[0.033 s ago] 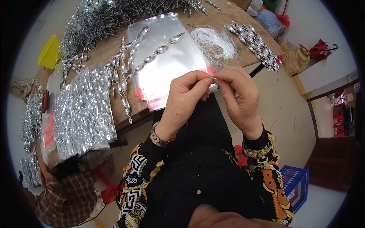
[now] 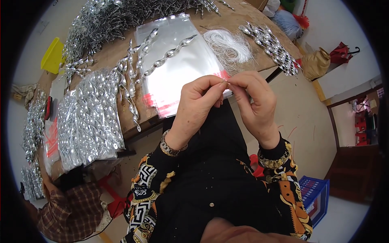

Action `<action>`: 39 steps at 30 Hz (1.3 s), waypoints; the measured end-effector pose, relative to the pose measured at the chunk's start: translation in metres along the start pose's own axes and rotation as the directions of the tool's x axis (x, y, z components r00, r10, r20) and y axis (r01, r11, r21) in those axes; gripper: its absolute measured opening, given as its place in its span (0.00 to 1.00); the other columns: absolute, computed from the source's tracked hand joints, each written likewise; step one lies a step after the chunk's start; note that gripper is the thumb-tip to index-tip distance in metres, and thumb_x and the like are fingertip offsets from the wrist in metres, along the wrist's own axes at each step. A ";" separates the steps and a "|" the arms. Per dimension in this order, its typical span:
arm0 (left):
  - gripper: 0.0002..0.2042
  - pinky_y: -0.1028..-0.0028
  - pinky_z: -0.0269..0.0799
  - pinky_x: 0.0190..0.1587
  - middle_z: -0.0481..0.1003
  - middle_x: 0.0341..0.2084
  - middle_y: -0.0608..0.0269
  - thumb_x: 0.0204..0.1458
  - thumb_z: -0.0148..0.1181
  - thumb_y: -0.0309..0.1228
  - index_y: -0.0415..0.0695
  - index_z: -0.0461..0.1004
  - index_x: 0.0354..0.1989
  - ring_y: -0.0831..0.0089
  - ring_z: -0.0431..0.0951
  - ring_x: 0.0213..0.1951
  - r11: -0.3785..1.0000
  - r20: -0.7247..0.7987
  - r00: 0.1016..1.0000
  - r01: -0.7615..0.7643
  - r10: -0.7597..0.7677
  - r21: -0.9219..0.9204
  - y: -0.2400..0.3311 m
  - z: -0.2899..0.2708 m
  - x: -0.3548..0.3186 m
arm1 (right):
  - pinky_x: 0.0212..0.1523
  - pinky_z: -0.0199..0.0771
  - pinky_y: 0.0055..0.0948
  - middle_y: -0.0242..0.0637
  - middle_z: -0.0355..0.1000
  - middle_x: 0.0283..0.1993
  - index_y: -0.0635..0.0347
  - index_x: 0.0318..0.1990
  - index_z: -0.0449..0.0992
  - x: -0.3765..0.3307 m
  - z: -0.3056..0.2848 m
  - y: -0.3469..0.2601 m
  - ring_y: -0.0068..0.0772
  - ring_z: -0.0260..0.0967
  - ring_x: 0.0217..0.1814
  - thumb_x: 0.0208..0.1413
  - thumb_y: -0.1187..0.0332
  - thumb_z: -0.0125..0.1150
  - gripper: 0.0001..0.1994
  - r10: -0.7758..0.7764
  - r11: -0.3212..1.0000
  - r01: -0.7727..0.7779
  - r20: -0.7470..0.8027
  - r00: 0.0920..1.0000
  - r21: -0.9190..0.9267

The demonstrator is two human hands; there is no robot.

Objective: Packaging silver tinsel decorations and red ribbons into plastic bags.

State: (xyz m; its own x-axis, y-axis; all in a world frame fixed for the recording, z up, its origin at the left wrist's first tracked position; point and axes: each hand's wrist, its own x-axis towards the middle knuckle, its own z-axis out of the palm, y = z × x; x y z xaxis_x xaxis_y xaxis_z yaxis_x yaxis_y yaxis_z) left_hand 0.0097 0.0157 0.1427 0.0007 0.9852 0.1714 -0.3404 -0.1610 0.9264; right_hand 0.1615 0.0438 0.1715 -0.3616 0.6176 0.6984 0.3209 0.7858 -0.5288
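Note:
My left hand (image 2: 193,109) and my right hand (image 2: 258,106) meet fingertip to fingertip just past the near edge of the table. Thumb and forefinger of each are pinched together on something tiny and pale, too small to name. Behind them lies a stack of transparent plastic bags (image 2: 174,77) with red strips at the near end. On the stack rests a twisted silver ornament (image 2: 171,53). Beyond my right hand sits a loose bundle of white string (image 2: 235,45). Several more twisted silver ornaments (image 2: 129,77) lie left of the bags.
Filled bags of silver twists (image 2: 91,117) cover the table's left side. A heap of silver tinsel (image 2: 117,20) is at the back, more silver twists (image 2: 271,47) at the right. A person in a plaid shirt (image 2: 77,210) sits lower left. A blue basket (image 2: 318,198) stands right.

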 end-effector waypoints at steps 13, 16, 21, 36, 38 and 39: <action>0.07 0.82 0.67 0.30 0.74 0.23 0.67 0.58 0.52 0.25 0.35 0.75 0.37 0.82 0.71 0.25 0.999 0.024 0.999 -0.032 0.032 0.011 -0.004 0.000 -0.001 | 0.33 0.70 0.25 0.41 0.72 0.33 0.65 0.35 0.75 -0.002 0.002 0.003 0.34 0.72 0.34 0.51 0.82 0.58 0.05 -0.002 0.998 0.002 -0.007 1.000 -0.063; 0.08 0.82 0.68 0.31 0.74 0.24 0.66 0.59 0.51 0.25 0.34 0.75 0.38 0.81 0.72 0.26 0.999 0.033 0.998 -0.049 0.049 0.001 -0.007 -0.001 0.000 | 0.33 0.70 0.26 0.41 0.72 0.33 0.65 0.35 0.75 -0.002 0.002 0.002 0.34 0.72 0.33 0.51 0.82 0.58 0.05 0.004 0.997 -0.004 0.003 1.000 -0.083; 0.08 0.82 0.68 0.32 0.74 0.25 0.65 0.59 0.50 0.25 0.34 0.74 0.39 0.81 0.72 0.27 0.997 0.047 0.997 -0.068 0.067 0.022 -0.009 -0.001 -0.001 | 0.32 0.70 0.26 0.41 0.72 0.32 0.65 0.35 0.75 -0.002 0.002 0.003 0.35 0.71 0.32 0.50 0.82 0.59 0.05 -0.009 0.993 0.010 0.009 1.000 -0.122; 0.07 0.83 0.66 0.30 0.72 0.25 0.67 0.58 0.49 0.23 0.34 0.74 0.38 0.83 0.71 0.27 0.909 0.033 0.982 -0.187 0.188 0.372 -0.013 -0.001 -0.001 | 0.34 0.70 0.33 0.40 0.72 0.32 0.62 0.34 0.74 -0.001 0.004 0.002 0.41 0.71 0.33 0.45 0.81 0.62 0.08 -0.105 0.942 0.112 0.038 0.994 -0.317; 0.07 0.83 0.66 0.30 0.72 0.25 0.67 0.58 0.49 0.23 0.34 0.74 0.38 0.83 0.70 0.27 0.919 0.022 0.985 -0.167 0.171 0.357 -0.013 0.000 -0.001 | 0.34 0.70 0.32 0.39 0.72 0.33 0.61 0.34 0.74 -0.002 0.005 0.004 0.41 0.71 0.34 0.44 0.81 0.62 0.09 -0.141 0.939 0.137 0.008 0.990 -0.314; 0.08 0.83 0.66 0.31 0.72 0.25 0.68 0.59 0.49 0.24 0.34 0.74 0.38 0.83 0.70 0.27 0.932 0.012 0.988 -0.148 0.153 0.332 -0.013 0.000 -0.001 | 0.34 0.70 0.32 0.39 0.72 0.33 0.61 0.34 0.74 -0.002 0.006 0.005 0.41 0.71 0.34 0.44 0.81 0.62 0.09 -0.141 0.939 0.136 0.008 0.990 -0.314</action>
State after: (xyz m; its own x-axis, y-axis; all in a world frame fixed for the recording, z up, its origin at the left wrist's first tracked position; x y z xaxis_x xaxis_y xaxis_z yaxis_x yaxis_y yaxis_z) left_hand 0.0145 0.0167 0.1303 -0.0403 0.9483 0.3147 -0.0048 -0.3151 0.9490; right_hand 0.1590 0.0466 0.1647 -0.4099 0.5012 0.7621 0.5276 0.8118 -0.2502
